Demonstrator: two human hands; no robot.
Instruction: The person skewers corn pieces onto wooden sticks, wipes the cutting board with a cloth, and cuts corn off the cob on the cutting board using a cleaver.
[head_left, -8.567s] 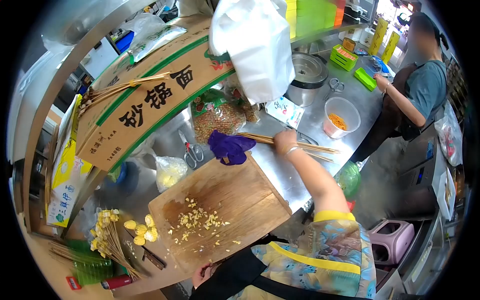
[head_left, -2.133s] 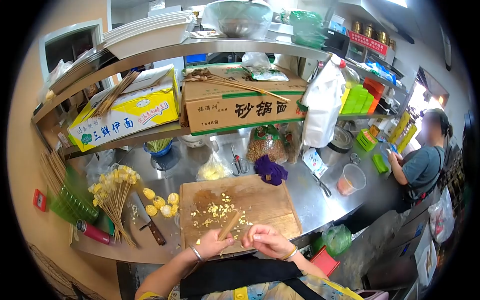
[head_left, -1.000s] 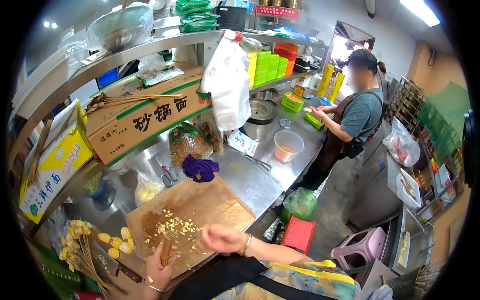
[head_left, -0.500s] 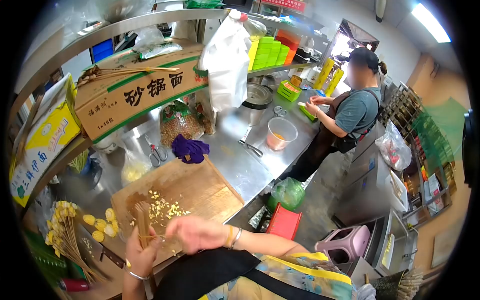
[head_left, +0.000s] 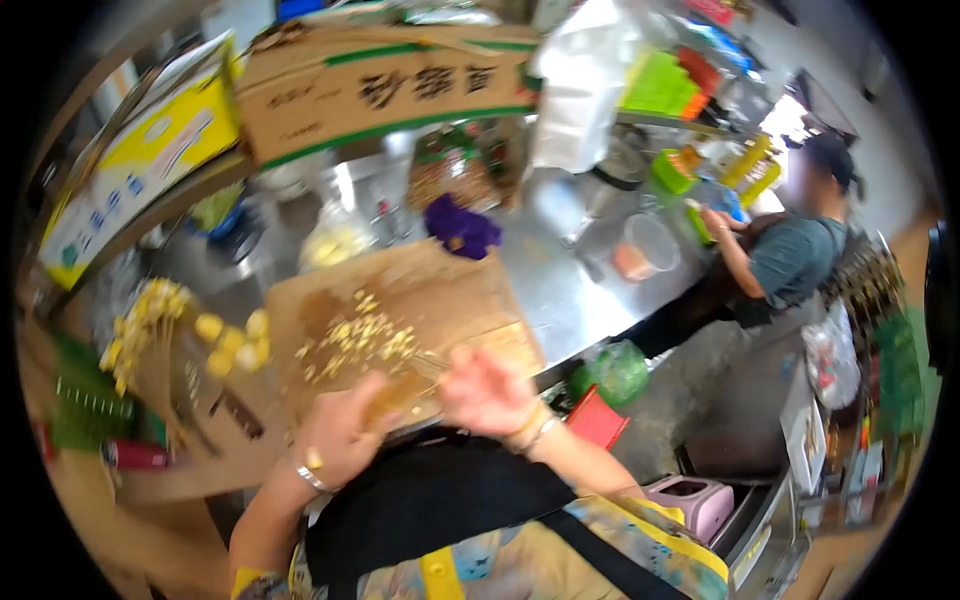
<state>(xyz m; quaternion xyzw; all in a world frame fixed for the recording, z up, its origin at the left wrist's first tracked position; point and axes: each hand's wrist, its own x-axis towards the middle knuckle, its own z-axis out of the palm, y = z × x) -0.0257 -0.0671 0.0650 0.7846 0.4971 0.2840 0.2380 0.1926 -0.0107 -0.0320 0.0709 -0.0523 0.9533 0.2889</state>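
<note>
The frame is blurred by motion. Near the front edge of the wooden cutting board [head_left: 290,330], my left hand [head_left: 345,425] is closed round a bundle of thin wooden skewers [head_left: 400,393]. My right hand [head_left: 487,390] is just right of the bundle, its fingers smeared; whether it grips anything is unclear. Small yellow corn bits [head_left: 365,335] lie scattered on the board behind both hands. Left of the board are corn pieces [head_left: 235,345], a knife [head_left: 237,413] and skewered corn [head_left: 150,315]. A purple cloth [head_left: 462,228] rests at the board's back right corner.
Behind the board stand a bag of yellow food [head_left: 335,240], scissors [head_left: 385,222] and a bag of nuts [head_left: 450,175]. A clear tub [head_left: 648,247] is at the right. A co-worker [head_left: 800,250] stands beyond it. A red stool [head_left: 598,417] is below the counter edge.
The view has swung, so the counter sits differently in the frame. Both hands have stayed near the skewer bundle, which now tilts more to the right. Earlier, the right hand reached for skewers on the counter.
</note>
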